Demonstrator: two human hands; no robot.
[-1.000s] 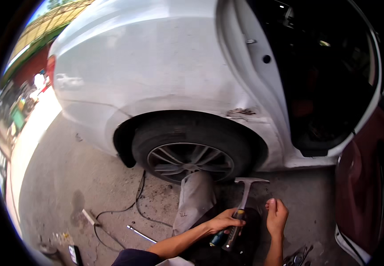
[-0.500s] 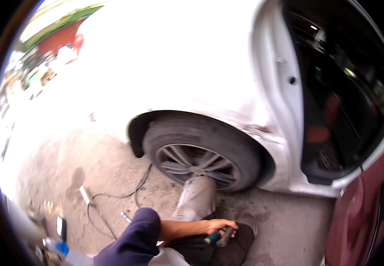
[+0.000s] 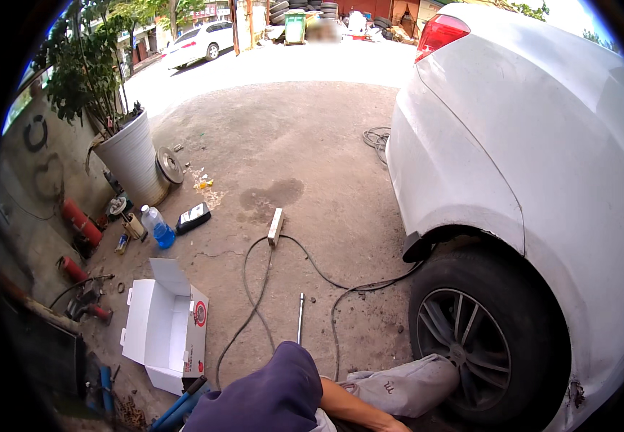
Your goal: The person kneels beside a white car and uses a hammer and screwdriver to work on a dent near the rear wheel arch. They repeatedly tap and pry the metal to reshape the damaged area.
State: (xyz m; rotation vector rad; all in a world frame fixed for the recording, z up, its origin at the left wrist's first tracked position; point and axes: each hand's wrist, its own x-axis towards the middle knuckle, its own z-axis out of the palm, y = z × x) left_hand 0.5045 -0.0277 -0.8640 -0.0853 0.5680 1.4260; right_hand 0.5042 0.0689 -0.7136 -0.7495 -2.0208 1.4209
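My left forearm [image 3: 359, 407] comes out of a dark blue sleeve [image 3: 269, 396] at the lower edge and reaches right. The left hand [image 3: 397, 426] is nearly all cut off by the edge, so its fingers and anything in them are hidden. Just beyond it, my grey-trousered knee [image 3: 434, 381] is bent up against the wheel [image 3: 463, 345] of a white car [image 3: 463, 158]. A metal bar [image 3: 300, 317] lies on the ground past my sleeve. My right hand is out of view.
A black cable [image 3: 251, 317] loops over the ground from a white power strip [image 3: 275, 227]. To the left are an open white cardboard box [image 3: 155, 324], a bottle of blue liquid [image 3: 159, 229], a black bottle [image 3: 194, 217], a potted plant [image 3: 135, 158] and red cylinders [image 3: 81, 223].
The view has swung left, away from the car's open door toward the ground behind the car. The left hand, earlier shut on a green and a dark tool-like thing, has slipped below the edge.
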